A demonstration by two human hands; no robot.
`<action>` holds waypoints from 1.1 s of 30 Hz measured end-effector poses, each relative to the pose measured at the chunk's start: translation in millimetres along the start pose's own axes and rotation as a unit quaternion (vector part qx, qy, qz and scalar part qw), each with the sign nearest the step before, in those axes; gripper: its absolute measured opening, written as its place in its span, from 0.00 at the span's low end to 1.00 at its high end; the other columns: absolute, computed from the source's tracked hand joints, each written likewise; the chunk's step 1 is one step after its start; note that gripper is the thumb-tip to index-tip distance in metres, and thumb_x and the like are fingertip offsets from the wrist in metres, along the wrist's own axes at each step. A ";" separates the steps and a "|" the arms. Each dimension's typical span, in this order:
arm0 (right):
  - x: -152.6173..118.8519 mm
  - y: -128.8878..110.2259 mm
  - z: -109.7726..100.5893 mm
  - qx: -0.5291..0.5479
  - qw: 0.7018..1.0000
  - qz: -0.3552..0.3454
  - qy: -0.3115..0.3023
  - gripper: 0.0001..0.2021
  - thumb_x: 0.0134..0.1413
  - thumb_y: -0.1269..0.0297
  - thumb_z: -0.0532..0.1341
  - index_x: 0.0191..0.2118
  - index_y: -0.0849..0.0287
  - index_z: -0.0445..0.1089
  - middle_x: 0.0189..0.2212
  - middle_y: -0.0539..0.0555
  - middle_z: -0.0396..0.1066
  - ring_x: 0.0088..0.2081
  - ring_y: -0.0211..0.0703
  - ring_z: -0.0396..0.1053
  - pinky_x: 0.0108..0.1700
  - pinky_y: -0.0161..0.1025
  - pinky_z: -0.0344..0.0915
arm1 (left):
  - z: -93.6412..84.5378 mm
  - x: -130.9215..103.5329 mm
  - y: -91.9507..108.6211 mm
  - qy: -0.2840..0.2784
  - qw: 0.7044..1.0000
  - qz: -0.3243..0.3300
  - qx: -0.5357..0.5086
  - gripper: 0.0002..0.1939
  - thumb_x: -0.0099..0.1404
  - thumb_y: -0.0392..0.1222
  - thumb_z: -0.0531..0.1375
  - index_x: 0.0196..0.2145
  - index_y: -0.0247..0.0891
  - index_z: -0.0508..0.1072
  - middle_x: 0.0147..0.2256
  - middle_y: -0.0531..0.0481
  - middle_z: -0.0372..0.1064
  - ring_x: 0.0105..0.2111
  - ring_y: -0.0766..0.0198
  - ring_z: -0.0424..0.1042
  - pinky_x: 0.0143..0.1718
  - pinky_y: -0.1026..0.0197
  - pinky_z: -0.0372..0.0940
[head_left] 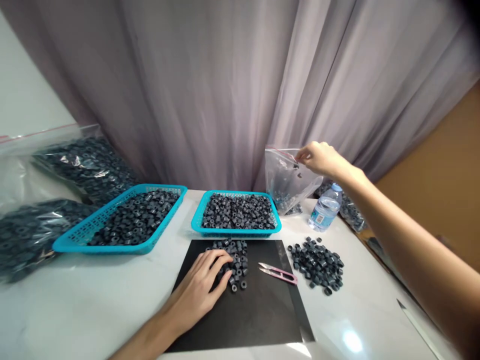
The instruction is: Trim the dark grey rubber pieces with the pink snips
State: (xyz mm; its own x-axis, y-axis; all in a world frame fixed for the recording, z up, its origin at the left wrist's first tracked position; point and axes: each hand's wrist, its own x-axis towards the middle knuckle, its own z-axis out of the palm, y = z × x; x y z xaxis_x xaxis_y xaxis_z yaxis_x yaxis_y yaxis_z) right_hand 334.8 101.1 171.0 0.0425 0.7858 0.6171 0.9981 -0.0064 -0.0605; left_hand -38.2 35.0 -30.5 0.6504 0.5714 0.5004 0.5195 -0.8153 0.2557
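My left hand [202, 282] rests over a cluster of short black ring-shaped pieces [240, 262] on a black mat [258, 320]. Its fingers are apart and slightly bent, and the fingertips touch the nearest pieces. At the mouth of a clear zip bag [281, 172] is my right hand [320, 157], fingers bunched and pointing down. Whether a piece is still between those fingertips is too small to tell. Two dark bits show just below them, against the bag. Small dark pieces lie in the bag's bottom. Pink-handled thread snips [279, 274] lie on the mat, right of the cluster.
Two blue baskets [236, 232] [144, 247] hold many black pieces. Full clear bags [90, 160] stand at the left. On the right are a loose pile of dark pieces [318, 264], a water bottle [325, 210] and a pointed tool [418, 327]. A grey curtain [210, 100] hangs behind.
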 end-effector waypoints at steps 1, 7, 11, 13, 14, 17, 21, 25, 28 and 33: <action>-2.0 -1.6 -3.9 -0.009 1.000 0.011 -0.003 0.10 0.54 0.75 0.61 0.37 0.58 0.80 0.30 0.57 0.77 0.32 0.47 0.73 0.36 0.40 0.64 | 0.3 0.0 1.4 -0.004 1.000 0.003 0.001 0.10 0.73 0.39 0.56 0.52 0.43 0.68 0.49 0.48 0.70 0.50 0.56 0.71 0.57 0.51 0.61; -59.8 -51.5 -13.9 -0.024 0.985 -0.033 0.171 0.17 0.72 0.66 0.48 0.50 0.65 0.73 0.45 0.65 0.73 0.51 0.53 0.68 0.47 0.46 0.61 | 0.2 -2.1 10.7 -0.042 0.998 0.035 0.024 0.14 0.69 0.45 0.63 0.50 0.40 0.69 0.48 0.45 0.67 0.48 0.53 0.69 0.53 0.50 0.62; -150.1 -108.7 28.3 0.202 0.964 -0.161 0.068 0.07 0.70 0.68 0.53 0.43 0.59 0.69 0.38 0.57 0.72 0.39 0.45 0.69 0.42 0.41 0.65 | 0.1 -2.5 13.8 -0.051 0.997 0.050 0.038 0.08 0.70 0.44 0.62 0.43 0.39 0.71 0.45 0.46 0.67 0.46 0.54 0.68 0.52 0.50 0.62; -193.9 -128.6 53.0 0.259 0.951 -0.159 -0.058 0.03 0.68 0.65 0.58 0.44 0.57 0.66 0.38 0.55 0.71 0.37 0.45 0.69 0.39 0.41 0.66 | -1.1 -1.2 14.4 -0.052 0.996 0.062 0.039 0.06 0.70 0.42 0.62 0.43 0.38 0.71 0.44 0.46 0.68 0.45 0.54 0.68 0.51 0.50 0.62; -211.1 -134.4 62.6 0.268 0.945 -0.158 -0.099 0.04 0.67 0.64 0.60 0.44 0.57 0.65 0.38 0.54 0.70 0.37 0.46 0.68 0.39 0.42 0.65 | -1.9 -0.3 14.6 -0.054 0.995 0.070 0.039 0.06 0.70 0.41 0.62 0.43 0.38 0.71 0.44 0.46 0.68 0.45 0.54 0.68 0.52 0.50 0.62; -236.9 -135.7 76.8 0.310 0.920 -0.161 -0.178 0.07 0.65 0.65 0.62 0.45 0.56 0.63 0.40 0.54 0.69 0.39 0.47 0.68 0.41 0.44 0.66 | -4.6 2.9 15.2 -0.065 0.993 0.096 0.037 0.05 0.70 0.40 0.61 0.42 0.38 0.72 0.44 0.45 0.68 0.46 0.54 0.67 0.51 0.51 0.62; -234.1 -122.0 79.8 0.403 0.858 -0.182 -0.262 0.10 0.65 0.72 0.58 0.50 0.55 0.63 0.46 0.55 0.66 0.41 0.43 0.67 0.45 0.41 0.68 | -7.1 6.2 14.9 -0.081 0.990 0.114 0.030 0.05 0.72 0.40 0.59 0.40 0.38 0.73 0.44 0.45 0.68 0.46 0.55 0.67 0.50 0.53 0.60; -235.1 -117.2 88.1 0.448 0.840 -0.165 -0.259 0.07 0.68 0.72 0.55 0.48 0.55 0.65 0.43 0.54 0.65 0.40 0.42 0.66 0.44 0.40 0.68 | -7.4 6.5 12.1 -0.082 0.990 0.114 -0.001 0.06 0.74 0.39 0.56 0.41 0.39 0.74 0.44 0.47 0.68 0.46 0.58 0.67 0.51 0.54 0.58; -238.8 -117.9 92.0 0.469 0.833 -0.155 -0.251 0.06 0.69 0.71 0.55 0.46 0.55 0.66 0.42 0.54 0.65 0.39 0.41 0.66 0.43 0.39 0.67 | -6.3 6.5 9.8 -0.089 0.992 0.071 -0.048 0.06 0.75 0.39 0.56 0.41 0.40 0.73 0.44 0.48 0.68 0.46 0.60 0.67 0.53 0.54 0.57; -238.6 -117.2 90.7 0.496 0.833 -0.110 -0.218 0.04 0.70 0.68 0.55 0.45 0.56 0.67 0.42 0.55 0.66 0.36 0.40 0.66 0.41 0.39 0.68 | -4.5 10.8 8.8 -0.096 0.984 -0.048 -0.144 0.07 0.76 0.42 0.54 0.39 0.41 0.70 0.43 0.51 0.69 0.48 0.61 0.67 0.57 0.55 0.56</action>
State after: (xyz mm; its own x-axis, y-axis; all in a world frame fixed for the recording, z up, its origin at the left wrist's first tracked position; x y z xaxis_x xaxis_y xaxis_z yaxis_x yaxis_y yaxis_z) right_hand 203.7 -29.5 -40.4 -0.3720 0.8518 0.3689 0.4434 0.5122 -0.7356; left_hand -29.1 33.5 -19.1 0.7139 0.6308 0.3040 0.4220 -0.7340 0.5320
